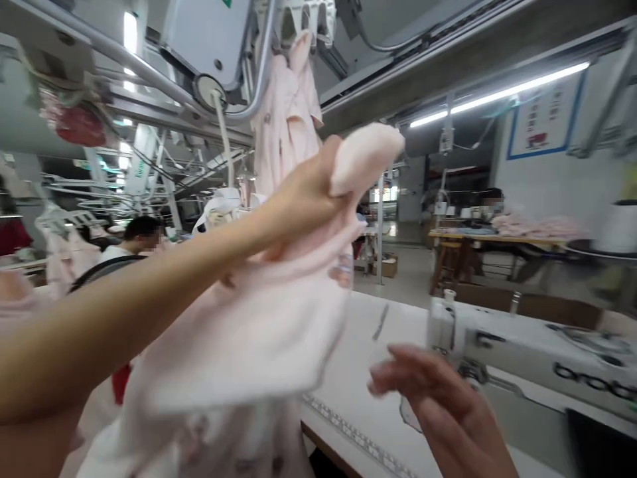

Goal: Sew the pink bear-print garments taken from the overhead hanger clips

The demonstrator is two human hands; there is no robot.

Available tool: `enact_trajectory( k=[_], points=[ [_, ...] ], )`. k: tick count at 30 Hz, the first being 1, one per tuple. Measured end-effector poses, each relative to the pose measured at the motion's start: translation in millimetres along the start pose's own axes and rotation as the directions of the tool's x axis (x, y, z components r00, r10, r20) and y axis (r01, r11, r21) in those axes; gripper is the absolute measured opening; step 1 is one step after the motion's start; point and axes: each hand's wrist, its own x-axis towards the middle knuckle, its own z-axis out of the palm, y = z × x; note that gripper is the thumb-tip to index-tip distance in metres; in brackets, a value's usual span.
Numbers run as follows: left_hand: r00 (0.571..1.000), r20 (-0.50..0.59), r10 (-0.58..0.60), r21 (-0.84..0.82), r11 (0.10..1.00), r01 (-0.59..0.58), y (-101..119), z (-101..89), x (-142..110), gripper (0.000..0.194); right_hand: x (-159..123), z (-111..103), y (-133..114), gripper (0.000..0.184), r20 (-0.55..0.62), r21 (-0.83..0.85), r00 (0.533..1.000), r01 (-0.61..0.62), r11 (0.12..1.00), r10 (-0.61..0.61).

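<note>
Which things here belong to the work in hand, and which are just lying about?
Work in hand:
pale pink cloth, gripped by left hand
white table, near open right hand
sewing machine, probably

Just about:
cardboard box
wall poster

1. Gets light from a glowing tube lamp (502, 94) high above the right hand (442, 411).
2. Shows a pale wall (552, 179) with a blue-framed notice (547, 119), up and beyond the right hand.
3. Has grey floor (411, 264) farther off, between the right hand and the left hand (326, 172).
4. Has a wooden-edged table (455, 235) and a brown stool (450, 245) well beyond the right hand.
</note>
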Motion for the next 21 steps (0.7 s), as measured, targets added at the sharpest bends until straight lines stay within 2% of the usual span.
enact_trajectory(
  k=[2,3,7,10,12,14,15,16,17,18,19,21],
  points=[
    [0.998,0.06,0.036,-0.006,0.999,-0.036,18,25.9,1,0.025,17,7,-24,0.054,-0.018,0.101,0.998,0.057,0.993,-0.055],
    [0.996,0.078,0.041,-0.003,0.999,-0.041,23,36.4,-1,0.024,23,10,-31,0.054,-0.047,0.075,0.998,0.042,0.996,-0.039],
    [0.988,0.153,0.029,-0.023,0.999,-0.026,25,62.9,-18,0.026,32,13,-25,0.044,-0.08,0.009,0.991,-0.105,0.994,0.106],
    [0.977,0.212,0.01,-0.118,0.993,0.015,12,64.4,-36,0.024,26,6,-15,0.038,-0.027,0.102,0.974,-0.22,0.97,0.224],
    [0.975,0.222,-0.003,-0.164,0.986,0.04,-4,62.1,-54,0.031,14,-1,-13,0.039,-0.01,0.184,0.951,-0.303,0.935,0.31],
    [0.964,0.257,-0.069,-0.158,0.981,0.112,-27,67.7,-81,0.044,-3,-9,-10,0.042,-0.054,0.263,0.926,-0.348,0.9,0.374],
    [0.952,0.286,-0.114,-0.142,0.977,0.16,-41,75.9,-97,0.049,-12,-14,-6,0.042,-0.117,0.265,0.912,-0.353,0.897,0.394],
    [0.923,0.343,-0.174,-0.106,0.969,0.222,-55,87.8,-115,0.049,-22,-17,0,0.041,-0.207,0.234,0.895,-0.346,0.909,0.394],
    [0.877,0.422,-0.23,-0.024,0.964,0.265,-70,102.8,-132,0.044,-32,-21,9,0.038,-0.309,0.181,0.874,-0.332,0.926,0.374],
    [0.802,0.523,-0.289,0.107,0.955,0.275,-83,119.5,-149,0.04,-41,-23,20,0.035,-0.401,0.124,0.848,-0.323,0.938,0.345],
    [0.72,0.597,-0.354,0.26,0.934,0.244,-95,136.2,-163,0.042,-48,-24,31,0.032,-0.465,0.086,0.824,-0.322,0.943,0.324],
    [0.596,0.674,-0.436,0.451,0.882,0.136,-108,163.8,-181,0.056,-59,-23,53,0.03,-0.514,0.096,0.793,-0.327,0.94,0.328]
  ],
)
